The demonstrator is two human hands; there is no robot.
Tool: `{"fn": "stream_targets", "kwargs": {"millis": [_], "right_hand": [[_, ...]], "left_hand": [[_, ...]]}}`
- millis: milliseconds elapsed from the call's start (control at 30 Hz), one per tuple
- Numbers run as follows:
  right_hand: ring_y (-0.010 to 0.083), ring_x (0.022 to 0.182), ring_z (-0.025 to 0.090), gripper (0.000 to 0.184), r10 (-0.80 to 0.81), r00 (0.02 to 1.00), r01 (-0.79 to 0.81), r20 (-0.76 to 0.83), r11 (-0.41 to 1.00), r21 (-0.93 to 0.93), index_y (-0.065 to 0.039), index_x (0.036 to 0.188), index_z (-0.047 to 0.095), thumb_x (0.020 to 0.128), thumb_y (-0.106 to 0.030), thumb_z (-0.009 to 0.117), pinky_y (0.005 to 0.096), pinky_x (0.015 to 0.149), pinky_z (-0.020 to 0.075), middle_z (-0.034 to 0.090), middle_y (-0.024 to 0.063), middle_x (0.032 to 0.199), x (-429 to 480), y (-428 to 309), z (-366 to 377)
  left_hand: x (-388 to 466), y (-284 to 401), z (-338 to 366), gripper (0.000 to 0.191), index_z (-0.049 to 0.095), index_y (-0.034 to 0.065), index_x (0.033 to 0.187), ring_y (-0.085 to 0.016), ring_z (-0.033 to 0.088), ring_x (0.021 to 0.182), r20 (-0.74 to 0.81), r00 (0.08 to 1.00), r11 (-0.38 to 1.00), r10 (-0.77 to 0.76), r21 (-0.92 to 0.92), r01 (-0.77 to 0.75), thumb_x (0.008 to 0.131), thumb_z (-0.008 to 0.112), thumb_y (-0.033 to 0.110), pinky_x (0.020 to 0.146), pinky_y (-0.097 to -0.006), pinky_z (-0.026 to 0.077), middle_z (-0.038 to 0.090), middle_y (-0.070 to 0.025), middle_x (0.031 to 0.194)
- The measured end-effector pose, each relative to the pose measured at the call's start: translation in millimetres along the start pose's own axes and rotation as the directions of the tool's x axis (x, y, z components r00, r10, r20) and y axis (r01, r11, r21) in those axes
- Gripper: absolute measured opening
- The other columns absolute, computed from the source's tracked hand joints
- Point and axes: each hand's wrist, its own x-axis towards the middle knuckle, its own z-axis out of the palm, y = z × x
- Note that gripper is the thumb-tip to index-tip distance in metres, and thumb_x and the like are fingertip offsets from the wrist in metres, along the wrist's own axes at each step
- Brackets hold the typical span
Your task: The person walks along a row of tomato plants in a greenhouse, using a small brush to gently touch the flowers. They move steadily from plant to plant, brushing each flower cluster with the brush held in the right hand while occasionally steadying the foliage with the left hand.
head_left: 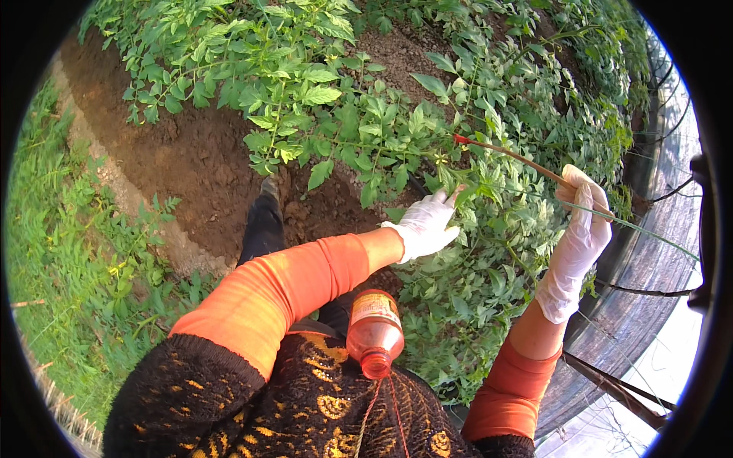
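Note:
My right hand (pixel 585 209), in a thin white glove, grips a slender brown stick (pixel 518 158) at its near end. The stick's red tip (pixel 460 139) is beside small yellow flowers (pixel 440 157) on a tomato plant (pixel 372 129). My left hand (pixel 428 222), gloved too, reaches among the leaves just below those flowers; its fingertips are partly covered by foliage, so whether they hold a stem cannot be told. A clear plastic bottle (pixel 375 332) with a reddish tint and a printed label hangs at my chest from a cord (pixel 369 415).
Green twine (pixel 647 232) runs past my right hand. Plastic sheeting (pixel 635 292) and dark metal framing (pixel 618 389) edge the right side. More plants (pixel 86 275) grow at the left, beyond a bare soil furrow (pixel 189 166). My dark boot (pixel 264 220) stands in the furrow.

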Motion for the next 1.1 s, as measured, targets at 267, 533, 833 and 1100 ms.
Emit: {"fn": "stream_targets", "kwargs": {"millis": [267,533,833,1100], "right_hand": [[0.0131,0.079,0.06,0.024,0.062,0.995,-0.057,-0.075,0.996,0.062,0.003,0.103,0.066,0.096,-0.017,0.055,0.0274,0.074,0.0487,0.067,0.0093,0.096,-1,7,-1],[0.0152,0.076,0.06,0.031,0.032,0.961,-0.034,-0.273,0.999,-0.002,0.005,0.105,0.065,0.098,-0.021,0.049,0.029,0.073,0.0479,0.067,0.0118,0.094,-8,6,-22],[0.0182,0.073,0.048,0.027,0.113,0.665,0.241,-0.738,0.903,0.355,0.006,0.092,0.061,0.096,-0.019,0.05,0.0304,0.068,0.0418,0.056,0.0113,0.088,-96,8,-207],[0.0158,0.064,0.034,0.019,0.238,0.94,0.06,-0.244,0.588,0.807,-0.001,0.088,0.053,0.096,-0.018,0.052,0.0298,0.061,0.0325,0.042,0.0046,0.072,-142,-23,-154]], "left_hand": [[2,-3,3,0.073,0.026,-0.0003,0.143,-0.037,0.052,0.107,-0.017,1.0,1.0,0.005,0.008,-0.005,0.085,0.061,0.029,0.092,-0.0453,0.045,0.047,-0.024,0.118],[2,-7,-5,0.071,0.028,-0.0017,0.141,-0.038,0.05,0.11,0.021,1.0,1.0,-0.018,0.018,0.018,0.086,0.061,0.03,0.095,-0.0446,0.043,0.045,-0.0238,0.118],[-13,-39,-59,0.066,0.04,0.0076,0.141,-0.034,0.027,0.139,-0.187,0.979,0.974,0.088,-0.188,-0.123,0.084,0.067,0.026,0.113,-0.0411,0.027,0.025,-0.0195,0.151],[-41,-111,-146,0.056,0.044,0.0068,0.139,-0.028,0.043,0.127,-0.496,0.806,0.825,-0.324,-0.565,-0.015,0.087,0.065,0.015,0.105,-0.0345,0.037,0.044,-0.0131,0.141]]}}
